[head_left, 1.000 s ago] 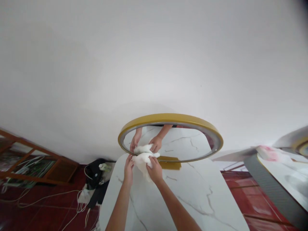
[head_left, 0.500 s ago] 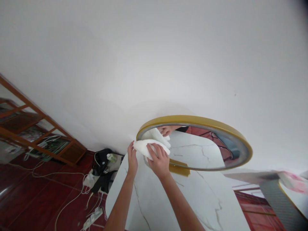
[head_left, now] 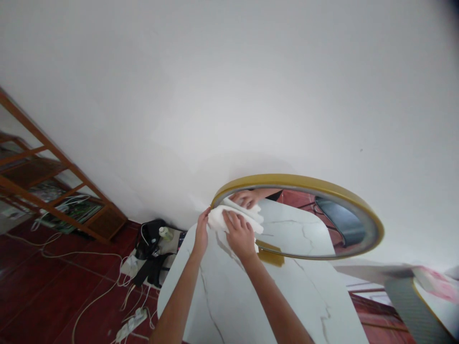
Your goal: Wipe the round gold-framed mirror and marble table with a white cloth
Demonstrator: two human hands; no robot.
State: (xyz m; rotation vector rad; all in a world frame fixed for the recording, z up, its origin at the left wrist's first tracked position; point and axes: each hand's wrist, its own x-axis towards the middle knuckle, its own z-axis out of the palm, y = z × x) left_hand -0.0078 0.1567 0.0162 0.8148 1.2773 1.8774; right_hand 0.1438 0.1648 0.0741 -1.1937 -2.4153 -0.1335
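Observation:
A round mirror (head_left: 297, 220) with a gold frame stands on a gold base (head_left: 271, 258) on a white, grey-veined tabletop (head_left: 215, 296). At the mirror's left rim, my left hand (head_left: 201, 235) has its fingers closed round the edge, beside a folded white cloth (head_left: 217, 220). My right hand (head_left: 242, 237) presses that cloth against the lower left of the glass, fingers bent over it. The reflection shows the cloth and a hand. Part of the cloth is hidden under my right hand.
A white wall rises behind the mirror. On the left are a wooden-framed cabinet (head_left: 82, 205), a black bag (head_left: 147, 239), a small bottle (head_left: 165, 233) and a power strip (head_left: 132, 325) with cables on the red floor. A grey chair (head_left: 412, 296) stands at the right.
My right hand has slid slightly right and down over the glass with the cloth, which now lies flatter. The left hand stays at the mirror's rim. The view has shifted slightly.

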